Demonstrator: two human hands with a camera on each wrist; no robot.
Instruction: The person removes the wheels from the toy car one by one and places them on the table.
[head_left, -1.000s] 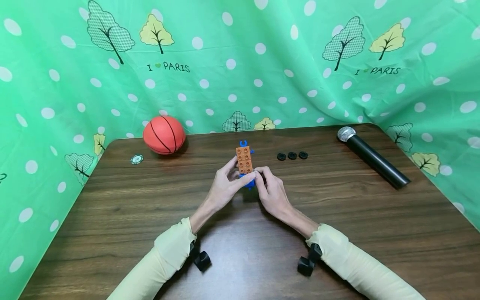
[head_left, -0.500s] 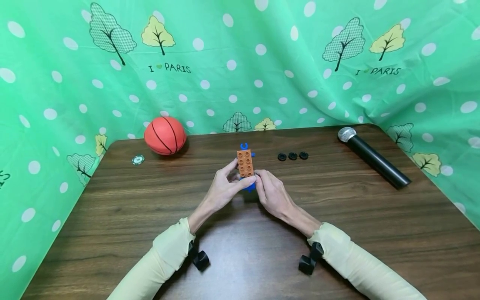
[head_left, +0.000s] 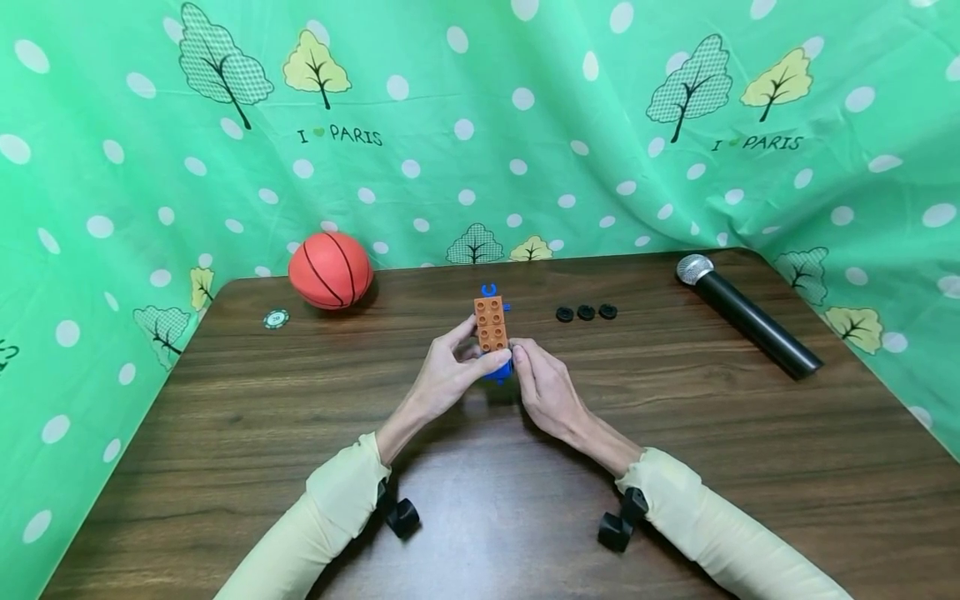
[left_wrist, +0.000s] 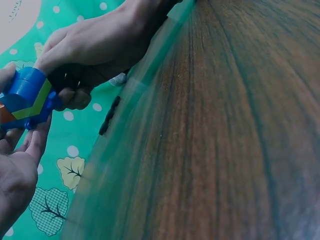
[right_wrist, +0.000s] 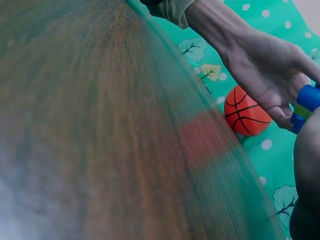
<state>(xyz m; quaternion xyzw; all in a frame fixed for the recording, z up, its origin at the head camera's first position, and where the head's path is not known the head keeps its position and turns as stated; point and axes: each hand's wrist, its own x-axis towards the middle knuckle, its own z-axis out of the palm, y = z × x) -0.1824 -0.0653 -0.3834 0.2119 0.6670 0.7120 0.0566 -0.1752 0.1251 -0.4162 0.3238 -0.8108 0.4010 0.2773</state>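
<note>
A toy car of building blocks [head_left: 491,323], with a studded orange top, blue ends and a blue hook, is held above the table. My left hand [head_left: 444,375] grips its near end, thumb on top. Beside the car's near right side, my right hand [head_left: 547,387] has its fingers curled in a pinch. Between them the left wrist view shows a dark patch, perhaps a black toy wheel, mostly hidden. That view also shows the car's blue end [left_wrist: 27,87] with a green band. At the car's far right a blue peg [head_left: 507,307] sticks out.
Three small black wheels [head_left: 586,312] lie in a row right of the car. Farther right is a microphone [head_left: 757,321]. A red basketball [head_left: 330,271] and a poker chip [head_left: 276,319] sit at the left. A green curtain [head_left: 420,125] hangs behind the table.
The right hand has turned slightly, its fingers drawn closer together beside the car. The car dipped a little and came partly back up. The left hand keeps its grip.
</note>
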